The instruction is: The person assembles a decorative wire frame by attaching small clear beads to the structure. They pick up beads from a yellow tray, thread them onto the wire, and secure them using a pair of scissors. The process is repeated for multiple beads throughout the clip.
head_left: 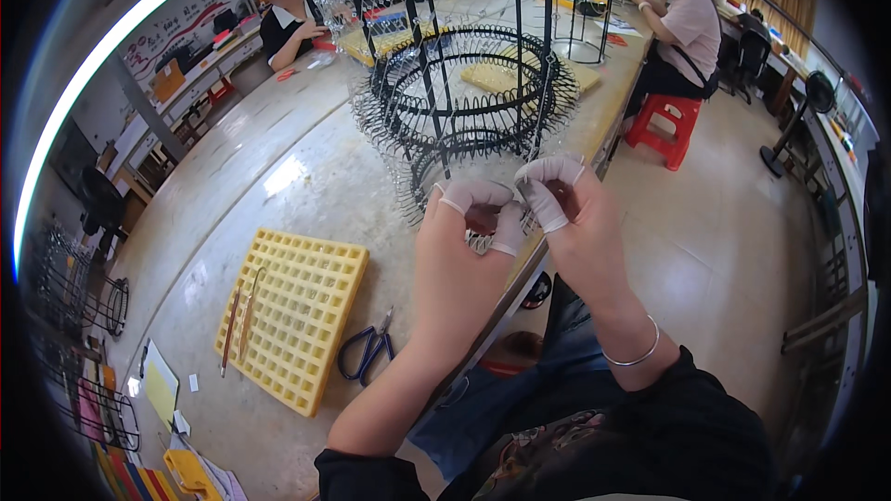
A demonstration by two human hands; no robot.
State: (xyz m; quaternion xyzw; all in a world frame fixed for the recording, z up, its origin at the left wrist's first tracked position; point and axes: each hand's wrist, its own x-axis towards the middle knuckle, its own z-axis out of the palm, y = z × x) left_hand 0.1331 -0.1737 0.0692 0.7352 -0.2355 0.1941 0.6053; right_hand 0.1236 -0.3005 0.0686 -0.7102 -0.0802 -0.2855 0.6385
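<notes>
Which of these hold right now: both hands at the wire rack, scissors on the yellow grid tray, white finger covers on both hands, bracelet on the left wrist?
1. Both hands, left hand and right hand, are raised at the black wire rack. True.
2. The scissors lie on the yellow grid tray. False: on the table beside it.
3. White finger covers on both hands. True.
4. Bracelet on the left wrist. False: right wrist.

A yellow grid tray (295,315) lies beside blue-handled pliers (368,349); a red stool (665,124) stands beyond.
</notes>
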